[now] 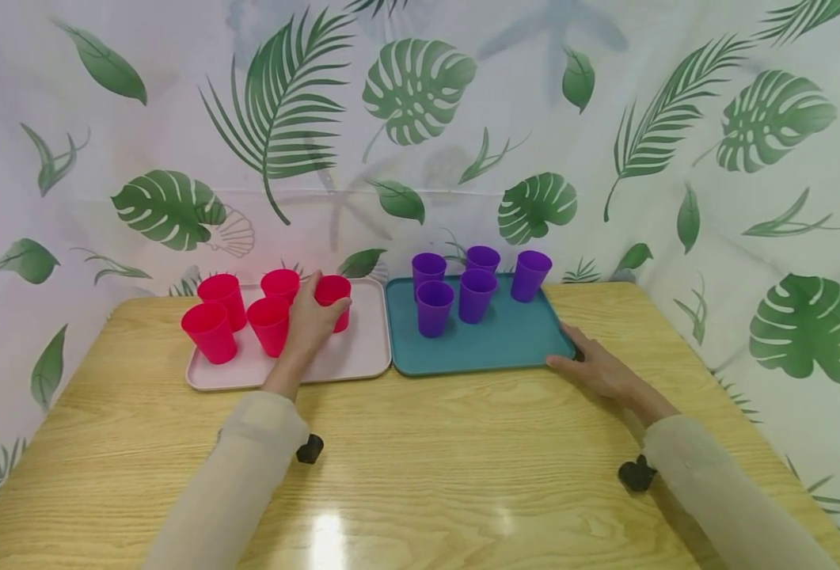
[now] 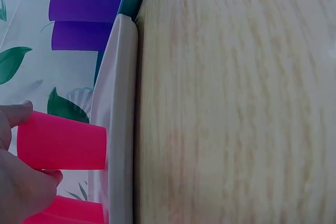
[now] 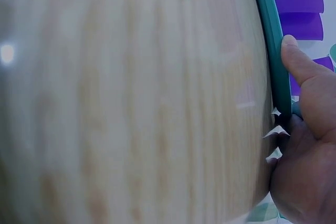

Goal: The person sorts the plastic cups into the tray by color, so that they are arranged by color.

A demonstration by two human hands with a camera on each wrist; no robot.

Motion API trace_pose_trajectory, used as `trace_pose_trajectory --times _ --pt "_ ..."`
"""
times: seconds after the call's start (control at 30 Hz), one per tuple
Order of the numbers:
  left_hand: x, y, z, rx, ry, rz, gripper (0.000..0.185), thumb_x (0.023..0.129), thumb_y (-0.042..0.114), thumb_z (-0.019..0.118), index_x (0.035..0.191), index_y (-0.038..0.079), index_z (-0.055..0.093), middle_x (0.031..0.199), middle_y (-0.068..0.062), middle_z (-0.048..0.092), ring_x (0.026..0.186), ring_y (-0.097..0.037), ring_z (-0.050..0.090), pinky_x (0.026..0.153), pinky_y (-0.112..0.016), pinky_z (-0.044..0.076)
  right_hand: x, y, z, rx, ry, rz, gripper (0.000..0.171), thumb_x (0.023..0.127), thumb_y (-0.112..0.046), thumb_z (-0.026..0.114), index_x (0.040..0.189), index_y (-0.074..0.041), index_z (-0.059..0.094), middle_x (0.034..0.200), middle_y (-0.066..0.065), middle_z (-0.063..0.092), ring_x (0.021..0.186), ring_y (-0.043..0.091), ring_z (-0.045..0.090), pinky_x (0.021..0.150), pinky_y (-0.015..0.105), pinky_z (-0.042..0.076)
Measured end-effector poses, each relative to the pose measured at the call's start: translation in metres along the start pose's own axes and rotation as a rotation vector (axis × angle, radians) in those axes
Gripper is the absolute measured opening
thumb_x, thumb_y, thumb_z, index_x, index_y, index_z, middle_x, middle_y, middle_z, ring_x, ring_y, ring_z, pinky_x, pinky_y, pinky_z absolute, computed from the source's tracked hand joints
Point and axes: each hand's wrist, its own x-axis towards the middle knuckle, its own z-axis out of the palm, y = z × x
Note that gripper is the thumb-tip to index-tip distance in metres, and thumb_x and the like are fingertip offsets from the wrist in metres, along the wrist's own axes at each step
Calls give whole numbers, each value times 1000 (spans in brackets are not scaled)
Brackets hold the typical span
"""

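My left hand [image 1: 310, 321] holds a red plastic cup [image 1: 341, 320] by its upper part, thumb on one side and fingers on the other. This cup stands upright at the right of several red cups [image 1: 209, 334] on a pale pinkish-white tray [image 1: 362, 348]. In the left wrist view, the held cup [image 2: 63, 142] has its base at the tray surface. My right hand [image 1: 601, 372] grips the right front corner of a teal tray [image 1: 505, 344]. Its thumb [image 3: 296, 59] lies on the tray's rim, while the other fingers are partly hidden. Several purple cups [image 1: 435, 310] stand upright on that tray.
Both trays lie side by side, edges touching, at the back of a wooden table [image 1: 420, 459]. Right behind them hangs a white cloth [image 1: 420, 174] printed with green leaves. A small black device [image 1: 310, 449] sits at my left wrist, another [image 1: 636, 475] at my right.
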Motion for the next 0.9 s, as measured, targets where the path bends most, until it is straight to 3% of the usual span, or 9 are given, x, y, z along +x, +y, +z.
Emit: trace_pose_trajectory --times 0.17,0.33,0.67,0.9 --pt "-1 4 -2 -27 17 -7 90 95 25 73 165 7 21 166 -16 30 148 -37 33 111 -52 46 -2 -5 1 -9 1 -8 95 103 -50 59 166 -6 4 168 31 3 153 53 1 120 70 6" --pt "1 11 -7 -36 40 29 88 96 29 71 165 7 21 168 -13 27 151 -34 28 115 -52 41 -4 -10 0 -26 -2 4 94 104 -49 58 166 -6 3 168 32 2 152 54 -2 118 72 4" --pt "1 30 -17 -47 20 98 83 98 29 67 164 3 23 167 -14 30 153 -34 28 119 -49 35 -4 -6 -2 -11 1 -19 95 104 -48 59 165 -2 4 166 35 2 152 55 2 118 71 5" --pt "-7 42 -34 -94 -16 162 83 100 31 65 166 7 19 168 -11 29 154 -33 26 120 -48 33 -4 -8 -2 -13 -5 1 95 103 -50 59 166 -4 4 167 34 2 152 55 1 118 72 5"
